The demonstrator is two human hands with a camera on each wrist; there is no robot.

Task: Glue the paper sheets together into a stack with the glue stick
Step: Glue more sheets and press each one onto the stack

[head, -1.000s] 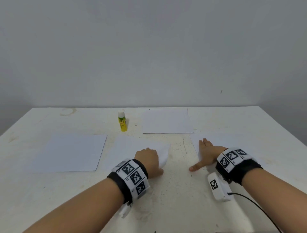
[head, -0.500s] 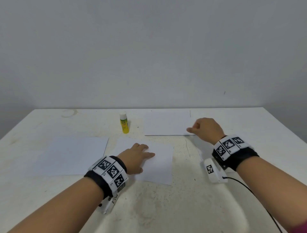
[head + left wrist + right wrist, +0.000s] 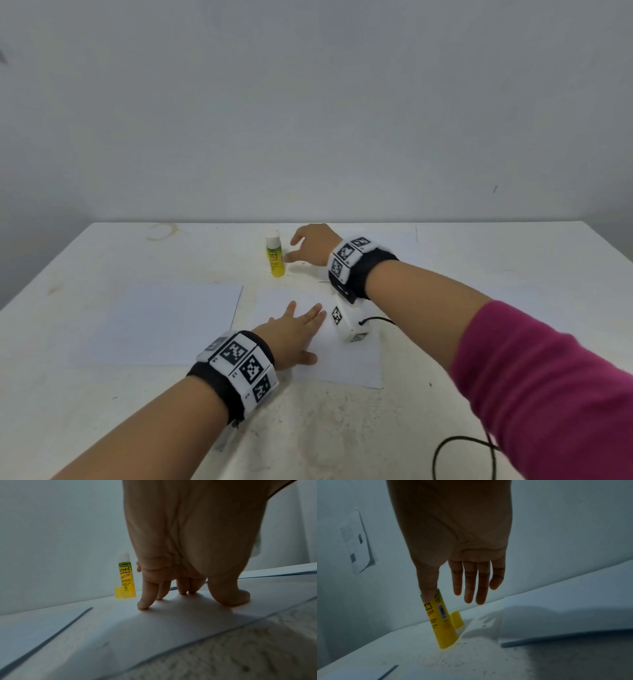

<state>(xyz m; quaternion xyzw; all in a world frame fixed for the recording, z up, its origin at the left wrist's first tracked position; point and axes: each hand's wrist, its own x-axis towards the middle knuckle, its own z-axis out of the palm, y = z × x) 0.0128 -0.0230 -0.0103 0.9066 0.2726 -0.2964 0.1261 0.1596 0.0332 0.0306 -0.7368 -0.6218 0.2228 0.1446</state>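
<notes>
A yellow glue stick [image 3: 274,254] with a white cap stands upright at the back of the table. My right hand [image 3: 301,245] reaches over the far paper sheet [image 3: 394,245], fingers straight and spread, just right of the stick. In the right wrist view the thumb [image 3: 428,582] overlaps the top of the glue stick [image 3: 444,626]; whether it touches I cannot tell. My left hand [image 3: 298,325] lies flat on the middle sheet [image 3: 346,363], its fingertips [image 3: 144,605] pressing the paper. Another sheet [image 3: 164,322] lies to the left.
The white table [image 3: 85,428] is rough and speckled, and ends at a plain wall. A small yellow piece [image 3: 118,592] stands at the glue stick's base. A black cable [image 3: 462,455] trails from my right wrist. A wall socket [image 3: 358,547] shows at left.
My right hand has left the near right sheet and swung left across the far sheet to beside the glue stick. My left hand uncurled and now lies flat on the middle sheet.
</notes>
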